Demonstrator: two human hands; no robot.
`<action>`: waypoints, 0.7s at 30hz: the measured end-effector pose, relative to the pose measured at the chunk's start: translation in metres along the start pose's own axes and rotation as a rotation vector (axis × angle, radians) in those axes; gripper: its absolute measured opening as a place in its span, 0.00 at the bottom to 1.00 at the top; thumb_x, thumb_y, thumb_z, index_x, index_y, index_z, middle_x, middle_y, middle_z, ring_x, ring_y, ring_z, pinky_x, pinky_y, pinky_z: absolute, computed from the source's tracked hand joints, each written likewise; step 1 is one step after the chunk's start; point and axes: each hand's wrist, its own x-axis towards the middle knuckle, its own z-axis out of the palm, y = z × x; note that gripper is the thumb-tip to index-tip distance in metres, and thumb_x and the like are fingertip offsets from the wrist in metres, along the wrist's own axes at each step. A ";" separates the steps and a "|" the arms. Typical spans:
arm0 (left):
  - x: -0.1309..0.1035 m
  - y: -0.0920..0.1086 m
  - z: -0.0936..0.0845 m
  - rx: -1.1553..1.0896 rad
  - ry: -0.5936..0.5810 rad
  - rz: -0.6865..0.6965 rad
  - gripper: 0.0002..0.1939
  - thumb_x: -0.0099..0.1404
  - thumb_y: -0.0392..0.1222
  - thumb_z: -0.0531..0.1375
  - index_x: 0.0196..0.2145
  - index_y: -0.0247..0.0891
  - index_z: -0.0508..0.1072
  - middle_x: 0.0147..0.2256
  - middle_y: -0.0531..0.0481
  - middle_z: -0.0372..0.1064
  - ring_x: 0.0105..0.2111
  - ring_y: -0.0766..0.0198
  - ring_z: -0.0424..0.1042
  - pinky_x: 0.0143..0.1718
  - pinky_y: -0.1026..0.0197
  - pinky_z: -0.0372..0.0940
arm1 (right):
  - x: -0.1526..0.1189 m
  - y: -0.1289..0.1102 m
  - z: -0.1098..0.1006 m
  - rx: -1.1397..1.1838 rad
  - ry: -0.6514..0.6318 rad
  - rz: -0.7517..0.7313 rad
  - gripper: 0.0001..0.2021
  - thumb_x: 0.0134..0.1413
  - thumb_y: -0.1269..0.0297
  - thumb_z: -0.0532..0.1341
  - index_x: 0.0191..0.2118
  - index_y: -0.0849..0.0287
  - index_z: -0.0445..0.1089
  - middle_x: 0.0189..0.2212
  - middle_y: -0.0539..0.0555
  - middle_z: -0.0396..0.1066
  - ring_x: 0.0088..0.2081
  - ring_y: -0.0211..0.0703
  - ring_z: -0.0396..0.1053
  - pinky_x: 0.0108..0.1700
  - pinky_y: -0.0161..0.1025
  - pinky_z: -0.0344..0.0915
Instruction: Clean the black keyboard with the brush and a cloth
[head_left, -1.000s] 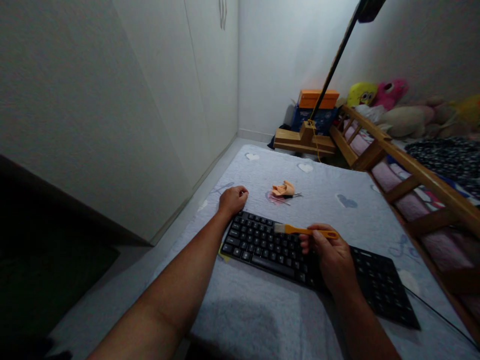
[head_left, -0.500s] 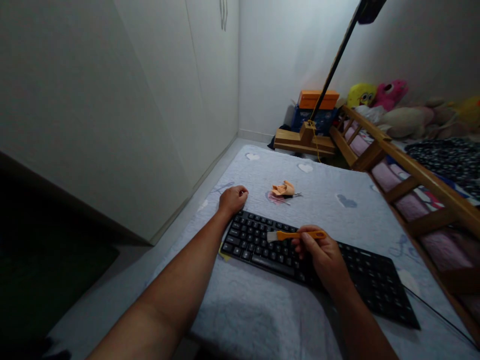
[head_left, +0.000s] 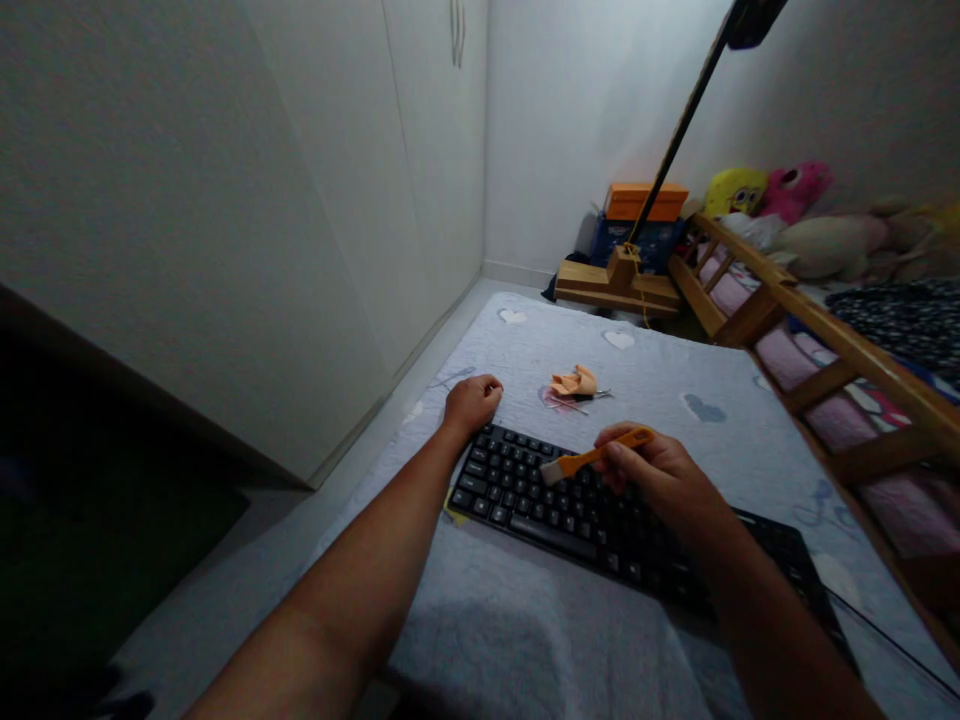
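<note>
A small brush with an orange handle and pale bristles is pinched in my right hand. Its bristles slant down to the left over the keys of a black keyboard; whether they touch the keys I cannot tell. My left hand rests on the bedspread at the keyboard's far left corner, fingers curled into a fist, with nothing seen in it. My right forearm hides part of the keyboard's right side.
Beyond the keyboard, a peach-coloured crumpled item lies with thin sticks on the patterned bedspread. A pale wardrobe borders the left. On the right runs a wooden bed rail. A cable trails from the keyboard.
The brush has tilted, its bristles now lower and its handle end raised. My right hand has shifted slightly up and right. My left hand stays by the keyboard corner; the view has shifted slightly.
</note>
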 end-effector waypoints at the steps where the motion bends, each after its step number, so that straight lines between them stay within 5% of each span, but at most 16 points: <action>1: 0.000 0.000 0.000 -0.002 0.001 -0.001 0.14 0.65 0.42 0.56 0.41 0.38 0.82 0.35 0.47 0.79 0.36 0.59 0.75 0.38 0.62 0.64 | 0.003 -0.004 0.001 -0.019 -0.093 0.009 0.16 0.56 0.49 0.63 0.39 0.59 0.71 0.25 0.50 0.72 0.26 0.39 0.67 0.29 0.36 0.64; 4: 0.000 0.000 0.000 -0.003 0.002 0.000 0.14 0.65 0.42 0.56 0.41 0.38 0.82 0.35 0.47 0.79 0.36 0.59 0.75 0.39 0.62 0.65 | 0.009 -0.010 0.011 -0.057 -0.282 0.002 0.12 0.56 0.54 0.63 0.36 0.58 0.69 0.25 0.48 0.68 0.26 0.37 0.64 0.29 0.35 0.62; 7: 0.000 0.000 0.000 -0.004 -0.002 0.011 0.14 0.65 0.42 0.56 0.40 0.39 0.82 0.35 0.47 0.79 0.36 0.59 0.75 0.39 0.62 0.65 | 0.012 -0.007 0.020 -0.133 -0.330 -0.047 0.09 0.54 0.57 0.63 0.35 0.57 0.68 0.26 0.48 0.67 0.28 0.38 0.65 0.31 0.36 0.62; 15: -0.001 0.003 -0.001 0.003 -0.001 0.002 0.14 0.65 0.42 0.56 0.40 0.38 0.81 0.35 0.47 0.79 0.36 0.60 0.75 0.39 0.62 0.65 | 0.013 -0.001 0.021 -0.305 -0.297 -0.129 0.09 0.57 0.60 0.60 0.39 0.58 0.73 0.29 0.52 0.74 0.31 0.42 0.69 0.35 0.38 0.65; 21: -0.001 0.002 -0.001 -0.009 0.000 0.003 0.14 0.65 0.42 0.56 0.40 0.38 0.82 0.35 0.47 0.79 0.35 0.59 0.75 0.38 0.61 0.65 | 0.019 0.007 0.019 -0.281 -0.107 -0.135 0.11 0.58 0.56 0.59 0.35 0.58 0.74 0.26 0.51 0.72 0.28 0.42 0.68 0.31 0.38 0.63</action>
